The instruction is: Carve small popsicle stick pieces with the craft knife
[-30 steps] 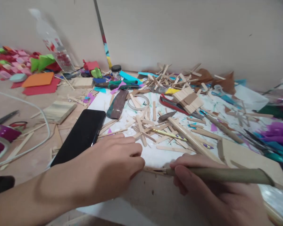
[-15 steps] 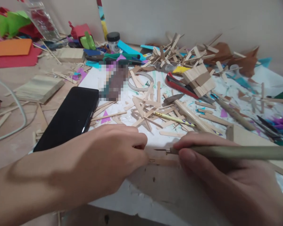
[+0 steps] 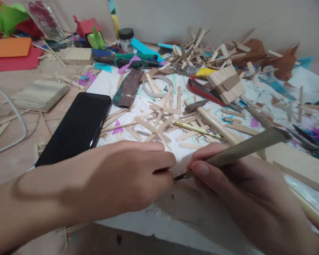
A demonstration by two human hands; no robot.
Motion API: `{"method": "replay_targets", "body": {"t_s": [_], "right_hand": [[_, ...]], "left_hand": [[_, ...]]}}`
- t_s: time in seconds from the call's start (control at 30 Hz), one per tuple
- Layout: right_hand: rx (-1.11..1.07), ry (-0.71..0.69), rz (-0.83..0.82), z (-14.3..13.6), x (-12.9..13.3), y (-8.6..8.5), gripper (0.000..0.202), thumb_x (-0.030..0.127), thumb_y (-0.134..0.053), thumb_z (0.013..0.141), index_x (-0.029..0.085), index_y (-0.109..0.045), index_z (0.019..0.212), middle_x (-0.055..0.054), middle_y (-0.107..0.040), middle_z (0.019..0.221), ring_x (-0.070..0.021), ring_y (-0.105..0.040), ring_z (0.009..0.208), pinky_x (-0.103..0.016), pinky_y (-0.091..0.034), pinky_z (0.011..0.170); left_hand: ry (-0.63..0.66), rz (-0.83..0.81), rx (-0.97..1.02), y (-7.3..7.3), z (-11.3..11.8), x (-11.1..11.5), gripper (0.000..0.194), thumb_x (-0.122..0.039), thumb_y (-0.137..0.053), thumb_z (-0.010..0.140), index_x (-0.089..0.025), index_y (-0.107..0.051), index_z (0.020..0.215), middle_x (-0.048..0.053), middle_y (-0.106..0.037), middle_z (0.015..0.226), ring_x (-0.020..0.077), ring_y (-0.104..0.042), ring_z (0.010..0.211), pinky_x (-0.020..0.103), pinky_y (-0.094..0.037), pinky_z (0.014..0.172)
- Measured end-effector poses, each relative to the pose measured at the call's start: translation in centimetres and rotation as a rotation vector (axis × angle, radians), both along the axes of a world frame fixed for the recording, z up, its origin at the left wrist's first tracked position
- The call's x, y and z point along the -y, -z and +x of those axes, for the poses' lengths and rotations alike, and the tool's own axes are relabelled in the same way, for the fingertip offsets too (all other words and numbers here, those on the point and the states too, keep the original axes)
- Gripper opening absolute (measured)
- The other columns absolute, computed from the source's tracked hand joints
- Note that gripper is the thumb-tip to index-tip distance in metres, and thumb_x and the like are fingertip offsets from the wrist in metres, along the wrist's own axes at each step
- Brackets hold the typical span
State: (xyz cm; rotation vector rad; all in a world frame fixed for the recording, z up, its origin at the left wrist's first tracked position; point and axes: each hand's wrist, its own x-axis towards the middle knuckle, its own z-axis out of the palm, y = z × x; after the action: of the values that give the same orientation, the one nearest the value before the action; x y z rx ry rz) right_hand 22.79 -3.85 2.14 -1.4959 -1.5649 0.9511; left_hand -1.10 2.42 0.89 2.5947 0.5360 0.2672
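Knife (image 3: 234,150) slants through the right hand (image 3: 244,191) above the paper (image 3: 138,219), its dark blade (image 3: 179,177) right at the fingers of the left hand (image 3: 122,170). Too hard a push, or a skid on the wood, could nick those fingers; a loose hold could let the blurred strip (image 3: 188,189) by the blade twist. Right thumb and forefinger pinch the handle low, near the blade. Left fingers curl together; whether they grip the strip I cannot tell. Beyond lie scattered sticks (image 3: 145,125) and a pencil (image 3: 198,130); a phone (image 3: 77,124) rests just past the left wrist.
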Motion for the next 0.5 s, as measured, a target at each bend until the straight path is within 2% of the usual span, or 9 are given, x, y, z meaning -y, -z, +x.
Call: {"method": "replay_targets", "body": {"t_s": [0.13,0.33,0.43,0.5], "right_hand": [[-0.009,-0.021,-0.024,-0.04,0.18,0.09,0.027,0.043,-0.076,0.098,0.029,-0.077,0.075,0.001,-0.067,0.059,-0.015,-0.059,0.049,-0.023,-0.047,0.042],[0.064,-0.045,-0.036,-0.18,0.45,-0.26,0.031,0.046,-0.077,0.096,0.028,-0.079,0.072,-0.005,-0.082,0.075,-0.0168,-0.062,0.048,-0.026,-0.047,0.038],[0.06,-0.053,-0.033,-0.66,0.04,-0.48,0.028,0.038,-0.075,0.096,0.027,-0.079,0.071,-0.003,-0.081,0.073,-0.017,-0.066,0.053,-0.025,-0.049,0.042],[0.057,-0.073,-0.012,-0.88,-0.45,-0.56,0.029,0.035,-0.074,0.096,0.027,-0.075,0.068,-0.001,-0.075,0.065,-0.0154,-0.063,0.052,-0.024,-0.046,0.043]], "left_hand": [[-0.092,-0.115,0.005,0.15,-0.26,0.07,0.021,-0.01,-0.063,0.107,-0.024,-0.067,0.092,-0.003,-0.065,0.087,0.0135,-0.061,0.075,0.029,-0.045,0.064],[-0.098,-0.092,0.028,-0.4,0.05,-0.09,0.024,-0.013,-0.065,0.107,-0.024,-0.066,0.086,-0.003,-0.062,0.081,0.0144,-0.06,0.073,0.029,-0.045,0.063],[0.026,0.064,-0.03,-0.7,0.16,-0.23,0.024,-0.005,-0.063,0.099,-0.023,-0.066,0.083,-0.002,-0.063,0.084,0.0158,-0.059,0.075,0.031,-0.045,0.066],[0.124,0.192,-0.068,-0.78,0.2,-0.33,0.024,0.0,-0.064,0.092,-0.021,-0.067,0.082,-0.001,-0.064,0.087,0.0176,-0.059,0.079,0.032,-0.045,0.07]]}}
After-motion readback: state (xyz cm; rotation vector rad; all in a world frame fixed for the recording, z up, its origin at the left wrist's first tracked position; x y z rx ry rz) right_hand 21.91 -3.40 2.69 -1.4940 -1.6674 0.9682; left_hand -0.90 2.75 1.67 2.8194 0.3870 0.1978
